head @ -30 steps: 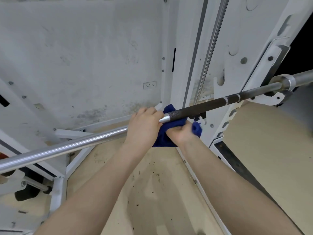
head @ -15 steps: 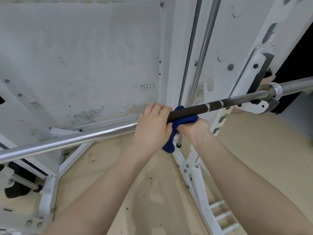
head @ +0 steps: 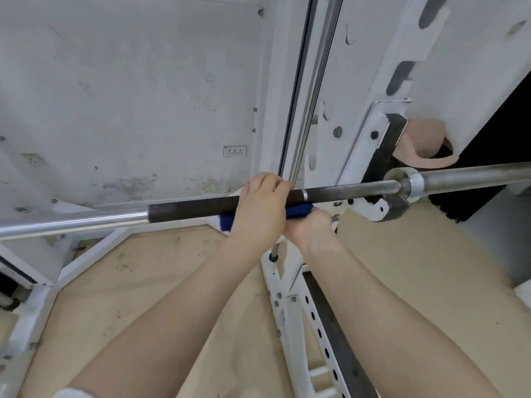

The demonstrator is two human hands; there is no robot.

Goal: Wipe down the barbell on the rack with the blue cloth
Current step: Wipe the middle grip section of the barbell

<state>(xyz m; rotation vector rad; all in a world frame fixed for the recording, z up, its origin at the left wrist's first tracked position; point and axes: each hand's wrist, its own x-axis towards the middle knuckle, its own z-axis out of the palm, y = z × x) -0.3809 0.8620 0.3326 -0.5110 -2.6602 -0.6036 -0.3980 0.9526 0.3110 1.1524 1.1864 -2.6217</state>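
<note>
The barbell (head: 189, 208) runs across the view from lower left to right, chrome on the left and dark knurled in the middle. Its right end rests in a white rack hook (head: 382, 209). My left hand (head: 260, 209) grips the dark section from above. Just to its right and under the bar, my right hand (head: 309, 226) holds the blue cloth (head: 298, 211) against the bar. Only small parts of the cloth show, at each side of my left hand.
The white rack upright (head: 313, 326) with bolt holes stands below my right forearm. A chrome guide rod (head: 313, 90) rises behind the bar. A white frame brace (head: 86, 254) lies on the tan floor at left. A stained wall with a socket (head: 235, 151) is behind.
Both hands have slid rightward along the bar with the cloth, leaving more of the dark knurled section showing to the left of my left hand. The view has swung right.
</note>
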